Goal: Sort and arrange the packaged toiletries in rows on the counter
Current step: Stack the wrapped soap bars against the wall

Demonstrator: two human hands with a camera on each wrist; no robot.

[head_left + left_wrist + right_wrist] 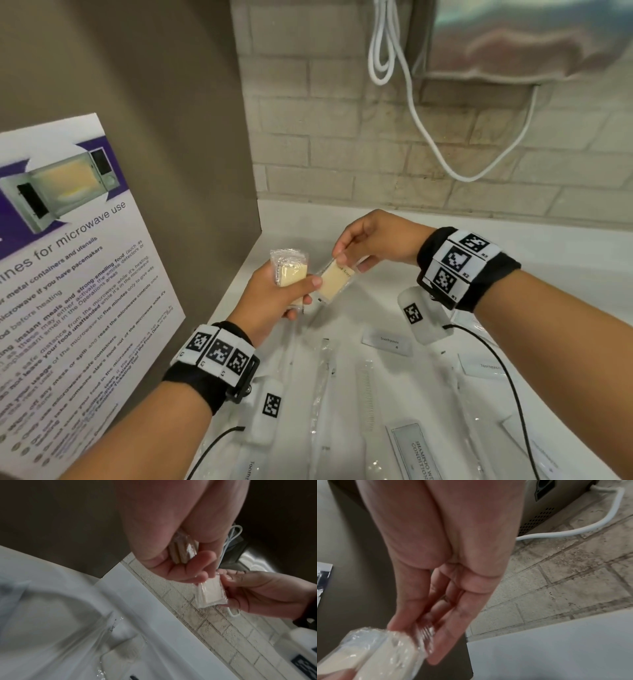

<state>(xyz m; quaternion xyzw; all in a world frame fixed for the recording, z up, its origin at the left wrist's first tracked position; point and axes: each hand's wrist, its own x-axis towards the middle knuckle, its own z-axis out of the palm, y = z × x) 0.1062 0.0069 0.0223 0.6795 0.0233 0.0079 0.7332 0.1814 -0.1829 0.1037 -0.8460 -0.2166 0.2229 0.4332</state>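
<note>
left hand (274, 301) raised, fingers curled, right hand (373, 240) pinching beside it

Both forearms are bare, no sleeves being worn. A black fabric wristband (479, 274) is strapped on the right wrist and another (212, 370) on the left; each is ringed by white panels printed with black square markers. A white camera pod with a thin black cable is hung under each band

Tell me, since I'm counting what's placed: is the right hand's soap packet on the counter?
No: the right hand pinches the soap packet above the counter.
</note>
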